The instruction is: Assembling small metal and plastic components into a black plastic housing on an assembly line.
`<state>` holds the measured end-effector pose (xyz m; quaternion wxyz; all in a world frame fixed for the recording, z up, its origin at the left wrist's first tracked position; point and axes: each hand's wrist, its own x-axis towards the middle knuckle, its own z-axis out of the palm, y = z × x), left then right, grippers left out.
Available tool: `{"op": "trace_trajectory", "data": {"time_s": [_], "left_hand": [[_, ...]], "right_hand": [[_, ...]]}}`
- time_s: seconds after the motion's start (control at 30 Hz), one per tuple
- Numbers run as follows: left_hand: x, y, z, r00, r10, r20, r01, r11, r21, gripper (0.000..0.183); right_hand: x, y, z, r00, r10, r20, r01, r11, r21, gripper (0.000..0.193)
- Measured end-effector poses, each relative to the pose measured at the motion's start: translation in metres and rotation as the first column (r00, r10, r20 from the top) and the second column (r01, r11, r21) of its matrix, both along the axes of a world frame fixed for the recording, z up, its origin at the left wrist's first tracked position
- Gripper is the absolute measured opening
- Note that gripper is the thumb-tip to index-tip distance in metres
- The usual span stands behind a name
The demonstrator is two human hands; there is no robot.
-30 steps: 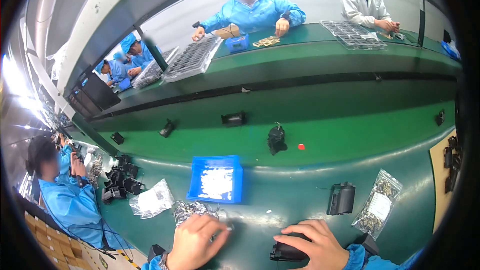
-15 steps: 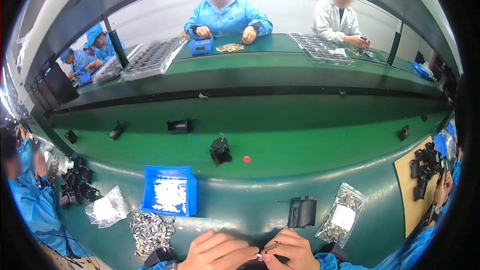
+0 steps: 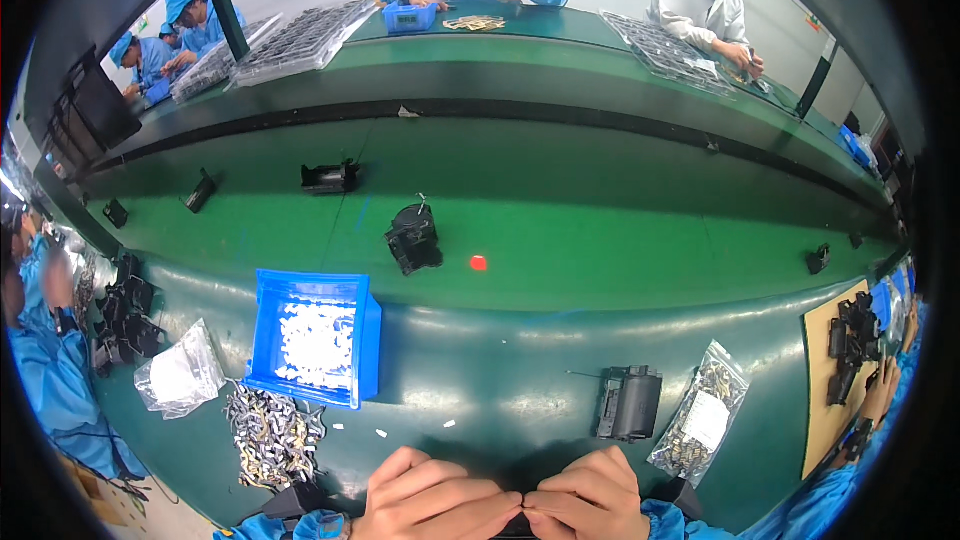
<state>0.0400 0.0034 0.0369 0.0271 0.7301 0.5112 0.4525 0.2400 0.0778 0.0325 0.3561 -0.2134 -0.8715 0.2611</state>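
Both hands have drawn together at the bottom edge of the view since half a second ago, and the whole scene has shifted right — the blue bin (image 3: 313, 338) of small white parts now sits nearer the centre. The left hand (image 3: 430, 498) and right hand (image 3: 590, 496) meet fingertip to fingertip, curled around something too small and too hidden to identify; whether they actually pinch it cannot be told.

Left of the hands lies a heap of metal clips (image 3: 272, 435), with a clear plastic bag (image 3: 180, 377) beyond it. To the right, a black housing (image 3: 628, 402) stands beside a clear bag with a white label (image 3: 700, 422).

The green bench (image 3: 500, 360) between bin and housing lies open; another black part (image 3: 414, 238) and a small red piece (image 3: 478, 262) rest on the conveyor belt (image 3: 600, 240) behind.
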Motion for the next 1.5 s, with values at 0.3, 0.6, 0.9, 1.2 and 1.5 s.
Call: {"op": "trace_trajectory", "data": {"time_s": [0.3,0.6,0.9,1.2,1.5], "left_hand": [[-0.015,-0.001,0.025,0.994,0.081,-0.068,-0.085,0.995,-0.060,0.018],[-0.085,0.001,0.028,0.677,0.603,-0.422,-0.658,0.753,0.020,0.034],[-0.010,-0.010,0.019,0.983,-0.080,-0.165,0.086,0.996,0.027,0.034],[-0.014,0.003,0.004,0.986,-0.145,0.080,0.157,0.974,-0.161,0.016],[-0.017,-0.003,0.011,0.941,-0.139,0.308,0.211,0.954,-0.213,0.018]], "right_hand": [[-0.003,0.000,0.006,0.997,-0.010,-0.077,0.010,1.000,-0.002,0.016],[0.011,-0.006,0.007,0.999,-0.022,-0.041,0.022,1.000,-0.005,0.014],[-0.006,-0.005,0.008,0.990,0.131,0.048,-0.134,0.987,0.084,0.017],[0.003,-0.003,-0.001,0.999,0.043,0.031,-0.045,0.996,0.080,0.017],[0.004,0.003,0.009,0.956,0.210,-0.204,-0.271,0.900,-0.342,0.023]]}}
